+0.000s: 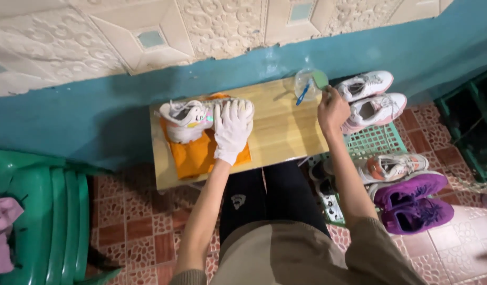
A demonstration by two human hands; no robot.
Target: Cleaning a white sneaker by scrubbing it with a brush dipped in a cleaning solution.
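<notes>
Left hand presses white sneaker; right hand at bowl.

No packages, labels, signs or screens to be seen here, only a small white emblem on the black trouser leg, too small and blurred to make out.

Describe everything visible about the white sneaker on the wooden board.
The white sneaker lies on an orange cloth spread over the wooden board, toe pointing left in the picture. It looks like mesh and synthetic leather, with white laces, pastel side accents and a thick pale sole. The gloved left hand presses down over its heel end. Nothing else touches it.
</notes>
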